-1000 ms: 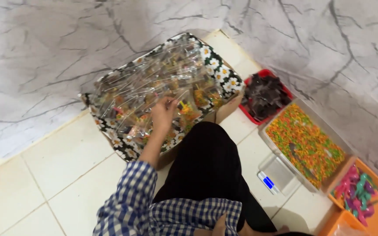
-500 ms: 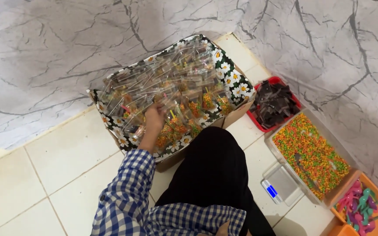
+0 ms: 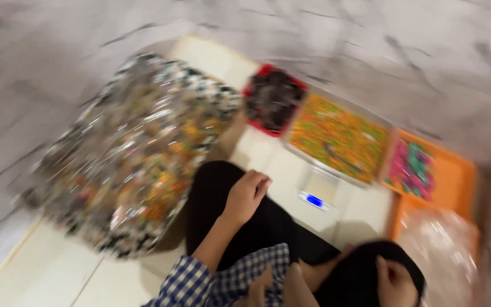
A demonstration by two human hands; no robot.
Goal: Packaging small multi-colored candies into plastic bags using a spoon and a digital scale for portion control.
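The picture is blurred by camera motion. My left hand, in a blue checked sleeve, hovers over my left knee in black trousers, fingers curled, nothing visible in it. To its left stands a flower-patterned box filled with several clear packets of colourful snacks. At the bottom right, my right hand rests on my right knee; its fingers are too blurred to read.
On the tiled floor by a marble wall lie a red tray of dark pieces, a clear tray of orange and green bits, a small scale with a blue display, an orange tray of pink and green items and a clear bag.
My left hand has left the packets in the box and pulled back over my knee. The view has swung right, bringing my right hand and the clear bag into sight.
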